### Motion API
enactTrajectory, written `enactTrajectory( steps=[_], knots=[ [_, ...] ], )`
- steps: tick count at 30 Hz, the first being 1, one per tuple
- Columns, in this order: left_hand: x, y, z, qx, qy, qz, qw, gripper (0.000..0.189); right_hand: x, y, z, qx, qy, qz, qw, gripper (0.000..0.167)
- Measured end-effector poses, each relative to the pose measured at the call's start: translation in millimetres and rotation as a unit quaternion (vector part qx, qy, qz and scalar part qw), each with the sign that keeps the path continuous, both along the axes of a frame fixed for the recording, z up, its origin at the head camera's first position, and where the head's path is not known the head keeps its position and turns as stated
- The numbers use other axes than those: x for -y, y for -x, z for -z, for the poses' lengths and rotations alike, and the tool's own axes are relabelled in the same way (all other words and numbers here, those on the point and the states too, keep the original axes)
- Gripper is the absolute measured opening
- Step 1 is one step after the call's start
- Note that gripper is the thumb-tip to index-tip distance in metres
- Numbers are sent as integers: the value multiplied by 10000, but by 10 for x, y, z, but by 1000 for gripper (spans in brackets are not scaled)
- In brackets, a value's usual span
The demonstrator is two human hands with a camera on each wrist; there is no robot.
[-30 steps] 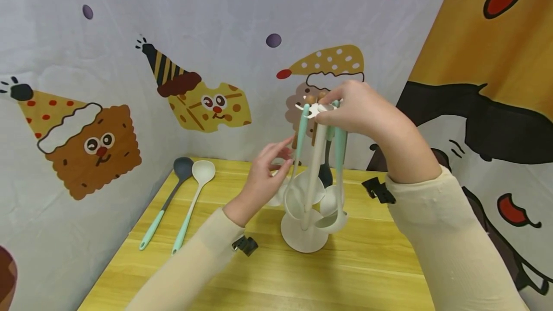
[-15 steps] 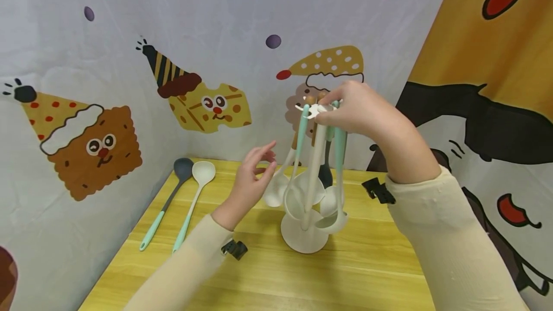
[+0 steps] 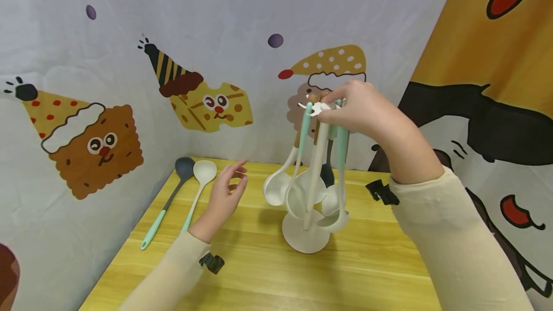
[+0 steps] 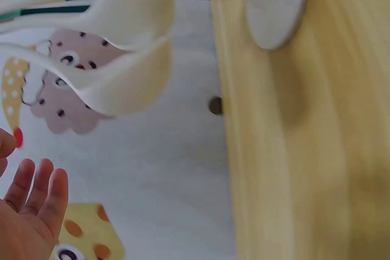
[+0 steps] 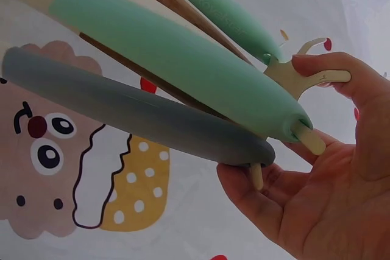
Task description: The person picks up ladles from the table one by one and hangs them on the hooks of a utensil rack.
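Observation:
A cream utensil stand [image 3: 306, 236] rises from the table on a round base, with several ladles and spoons hanging from its hooked top. My right hand [image 3: 367, 114] holds that top between thumb and fingers. In the right wrist view, a mint-green handle [image 5: 183, 68] and a grey handle [image 5: 140, 111] hang from hooks beside the right hand's fingers. A white ladle [image 3: 276, 188] with a wooden handle hangs on the stand's left side. Left of the stand, my left hand [image 3: 222, 193] is held over the table, fingers loosely bent and holding nothing.
On the table's left side lie a dark grey spoon [image 3: 184, 168] and a white ladle [image 3: 205, 172], both with mint handle ends. The left forearm partly covers the white one's handle. A cartoon-printed cloth [image 3: 233, 13] hangs behind the wooden table [image 3: 367, 263].
My left hand has drawn away from the stand toward the left, uncovering the wooden-handled ladle. The right hand has stayed at the stand's top.

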State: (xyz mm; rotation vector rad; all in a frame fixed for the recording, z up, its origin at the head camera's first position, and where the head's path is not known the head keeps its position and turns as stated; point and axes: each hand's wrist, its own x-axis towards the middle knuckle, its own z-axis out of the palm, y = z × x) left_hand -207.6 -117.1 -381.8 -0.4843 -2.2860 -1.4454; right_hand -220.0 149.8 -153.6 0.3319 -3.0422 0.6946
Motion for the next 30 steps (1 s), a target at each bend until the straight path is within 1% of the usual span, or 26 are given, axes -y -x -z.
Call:
enactTrajectory(
  steps=[3,4,5,7,11,12,14,18,21,26,30],
  knots=[
    [90,-21,101,216,70,-103,9997,41,-22,3,2,43,-30,-47,10000,46],
    [119,-19,141,287,86,-121,9995,41,-30,2,2,64,-35,-86,9999,47],
    [158,3,209,294,138,-148,9994,41,-40,1,1,99,-47,-129,9999,47],
    [206,8,269,431,189,-202,9987,42,-64,-1,-7,187,-45,-217,9996,47],
    [347,98,512,594,281,-223,9976,46,-141,24,-27,427,-10,-430,9982,48],
    [372,98,533,677,279,-243,9970,46,-164,36,-31,491,47,-478,9976,48],
    [452,149,650,699,392,-307,9963,48,-211,66,-29,591,145,-568,9965,47],
    [573,168,730,770,639,-406,9942,50,-289,108,-4,644,373,-691,9948,44],
    [675,180,801,874,852,-376,9918,51,-307,113,12,616,422,-699,9948,42],
    [860,218,951,1177,1374,-483,9823,55,-270,93,9,559,383,-658,9955,41],
    [980,232,1028,1269,1598,-525,9776,58,-239,72,-5,506,361,-655,9959,41]
  ],
)
